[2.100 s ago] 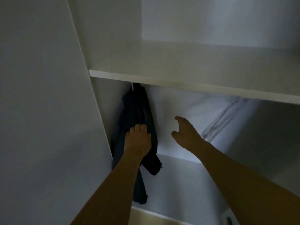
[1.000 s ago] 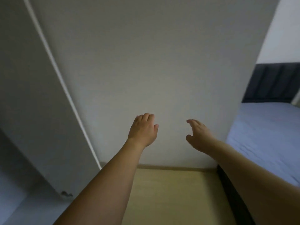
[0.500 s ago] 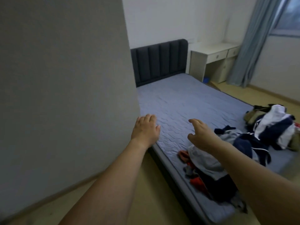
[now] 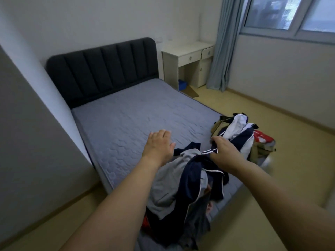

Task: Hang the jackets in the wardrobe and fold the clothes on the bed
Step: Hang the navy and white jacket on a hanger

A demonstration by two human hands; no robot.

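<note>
The left hand (image 4: 159, 144) is hovering with fingers spread and holding nothing over the bed (image 4: 137, 120), mid-frame. The right hand (image 4: 224, 149) is pinching a navy jacket (image 4: 195, 178) atop the clothes pile (image 4: 174, 192) overhanging the lower mattress edge.
</note>
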